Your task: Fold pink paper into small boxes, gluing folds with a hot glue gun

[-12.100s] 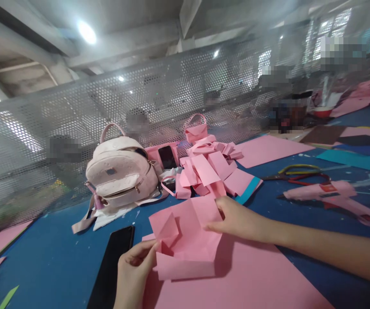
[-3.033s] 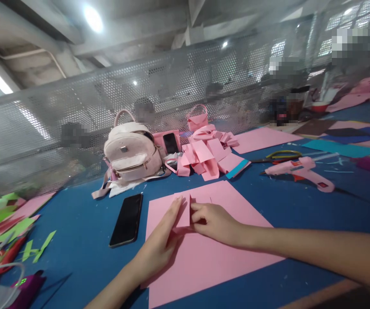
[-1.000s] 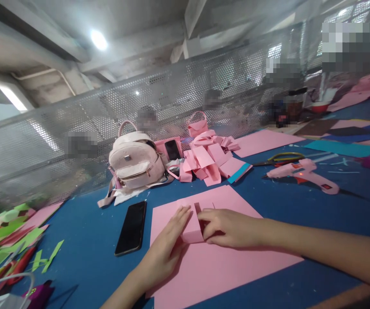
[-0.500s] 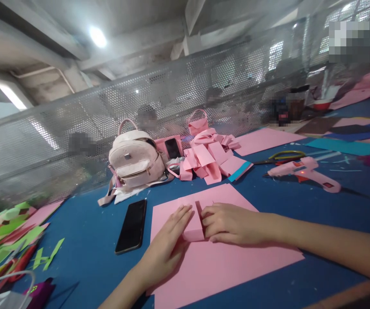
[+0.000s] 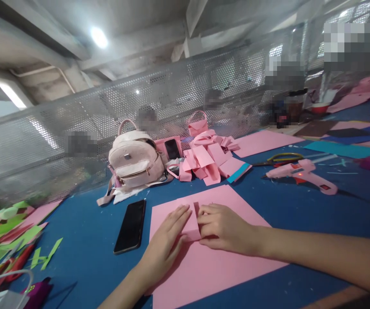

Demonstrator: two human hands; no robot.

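A small pink folded-paper box point(image 5: 191, 227) sits on large pink paper sheets point(image 5: 198, 274) on the blue table. My left hand point(image 5: 167, 234) lies over its left part, fingers stretched together along the top and thumb at the near side, gripping it. Against the right side of the box, my right hand point(image 5: 223, 229) is closed, with curled fingers pressed to the paper; its fingertips are partly hidden. To the left of the sheets lies a black phone point(image 5: 130, 226).
A pale backpack point(image 5: 133, 161) and a heap of pink paper pieces point(image 5: 201, 159) stand behind. On the right are a pink glue gun point(image 5: 301, 174) and yellow-handled scissors point(image 5: 283, 159). Green paper scraps point(image 5: 48, 255) lie left, beside a purple object point(image 5: 38, 292). A perforated metal screen point(image 5: 172, 90) runs along the back.
My right hand has shifted slightly left, and its fingers now press closer against the right side of the box. My left hand stays over the box.
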